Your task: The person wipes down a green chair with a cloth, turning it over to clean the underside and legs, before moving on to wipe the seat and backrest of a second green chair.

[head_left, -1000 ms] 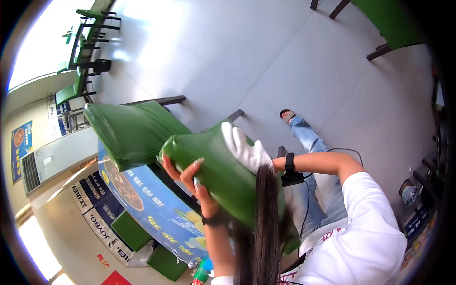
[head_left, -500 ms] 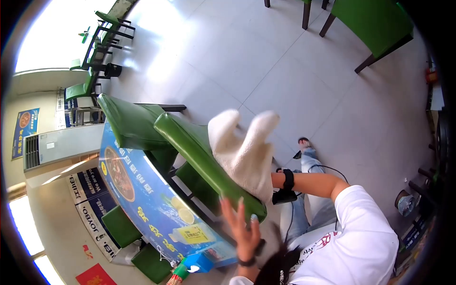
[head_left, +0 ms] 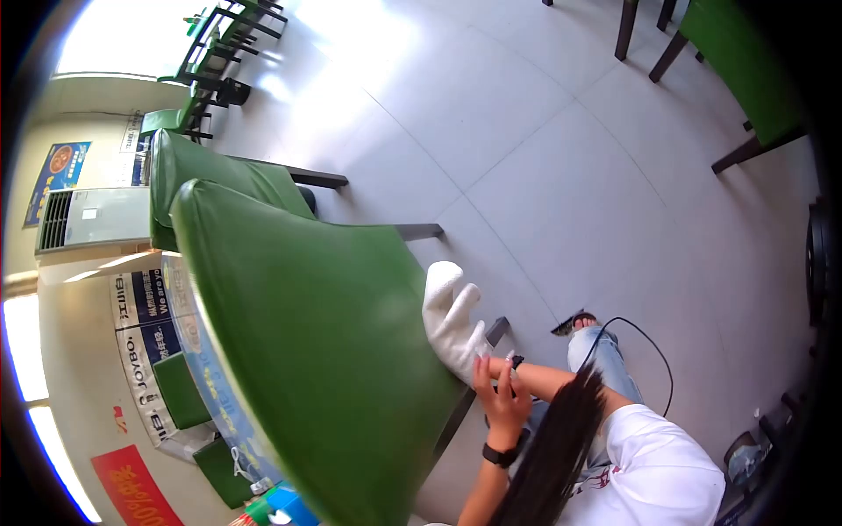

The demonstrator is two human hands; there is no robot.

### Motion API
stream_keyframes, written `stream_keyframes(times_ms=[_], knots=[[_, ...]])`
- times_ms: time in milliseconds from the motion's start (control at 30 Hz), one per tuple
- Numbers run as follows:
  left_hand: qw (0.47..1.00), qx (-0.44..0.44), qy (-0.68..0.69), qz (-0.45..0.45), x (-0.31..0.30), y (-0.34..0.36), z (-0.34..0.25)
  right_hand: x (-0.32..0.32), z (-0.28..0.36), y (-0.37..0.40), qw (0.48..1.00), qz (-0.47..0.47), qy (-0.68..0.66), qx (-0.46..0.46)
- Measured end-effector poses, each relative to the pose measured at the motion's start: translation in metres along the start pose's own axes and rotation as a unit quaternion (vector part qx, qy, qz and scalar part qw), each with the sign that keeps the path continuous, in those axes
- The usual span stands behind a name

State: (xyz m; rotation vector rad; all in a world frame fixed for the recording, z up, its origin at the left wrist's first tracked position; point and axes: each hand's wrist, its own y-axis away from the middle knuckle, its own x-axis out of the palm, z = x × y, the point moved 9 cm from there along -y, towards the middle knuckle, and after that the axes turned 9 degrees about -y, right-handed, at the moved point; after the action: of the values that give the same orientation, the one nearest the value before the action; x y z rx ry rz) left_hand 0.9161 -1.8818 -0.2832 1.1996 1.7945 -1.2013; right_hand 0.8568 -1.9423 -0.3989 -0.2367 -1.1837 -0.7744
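Note:
A white cloth glove (head_left: pixel 449 326) covers my right hand (head_left: pixel 458 337), which is held beside the green chair back (head_left: pixel 316 324). Inside the glove my fingers are apart, and the hand holds nothing. My left hand (head_left: pixel 504 410) is bare, with its fingertips at the glove's cuff by my right wrist. Those fingers look closed on the cuff, though their far side is hidden. A black band (head_left: pixel 502 454) circles my left wrist. Another dark strap (head_left: pixel 517 361) on the right wrist is partly covered by the left fingers.
Behind the nearest chair stands another green chair (head_left: pixel 219 180). A blue printed table (head_left: pixel 206 377) is largely hidden, with a blue box (head_left: pixel 294 501) at its near end. More green chairs (head_left: pixel 745 70) stand upper right. A black cable (head_left: pixel 671 368) loops near my leg.
My left hand has gone from open and apart to the glove cuff. My view has shifted, so the chair back fills more of it, and the gloved hand appears lower.

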Motion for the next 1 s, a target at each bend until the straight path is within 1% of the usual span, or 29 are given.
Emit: stream_keyframes(times_ms=[133,233,267,367,400,433,533,633,667,700,733,833,867,933,1000], knots=[[0.995,0.067,-0.041,-0.064,0.054,0.004,0.064,-0.057,-0.02,-0.006,1.0,-0.002,0.027,-0.012],[0.993,-0.023,-0.017,-0.119,0.061,-0.004,0.1,-0.085,-0.035,-0.019,0.998,0.007,0.049,-0.026],[0.988,0.041,-0.029,-0.148,0.064,0.0,0.093,-0.094,-0.036,-0.022,0.998,0.009,0.057,-0.033],[0.976,0.095,0.015,-0.194,0.081,0.015,0.101,-0.111,-0.048,-0.034,0.995,0.017,0.082,-0.051],[0.98,0.068,0.003,-0.186,0.088,0.017,0.101,-0.114,-0.053,-0.035,0.994,0.021,0.092,-0.055],[0.981,0.058,0.006,-0.184,0.092,0.021,0.102,-0.118,-0.056,-0.038,0.993,0.024,0.101,-0.06],[0.984,0.083,0.026,-0.156,0.098,0.023,0.1,-0.118,-0.061,-0.041,0.99,0.032,0.121,-0.067],[0.984,0.131,0.044,-0.108,0.091,0.018,0.095,-0.109,-0.059,-0.037,0.987,0.031,0.139,-0.074],[0.981,0.153,0.046,-0.107,0.081,0.021,0.091,-0.103,-0.056,-0.037,0.986,0.032,0.145,-0.078],[0.977,0.177,0.044,-0.114,0.07,0.024,0.087,-0.094,-0.055,-0.035,0.985,0.037,0.151,-0.081],[0.965,0.209,0.045,-0.154,0.051,0.035,0.081,-0.087,-0.051,-0.033,0.982,0.042,0.163,-0.089],[0.921,0.343,-0.027,-0.181,0.003,0.071,0.057,-0.063,-0.035,-0.032,0.97,0.053,0.203,-0.122],[0.886,0.361,-0.053,-0.285,-0.026,0.083,0.046,-0.054,-0.025,-0.032,0.963,0.058,0.222,-0.14],[0.865,0.263,-0.135,-0.406,-0.059,0.082,0.058,-0.031,0.0,-0.038,0.948,0.062,0.256,-0.182],[0.816,0.152,-0.214,-0.515,-0.087,0.083,0.069,-0.01,0.023,-0.045,0.931,0.068,0.287,-0.215]])
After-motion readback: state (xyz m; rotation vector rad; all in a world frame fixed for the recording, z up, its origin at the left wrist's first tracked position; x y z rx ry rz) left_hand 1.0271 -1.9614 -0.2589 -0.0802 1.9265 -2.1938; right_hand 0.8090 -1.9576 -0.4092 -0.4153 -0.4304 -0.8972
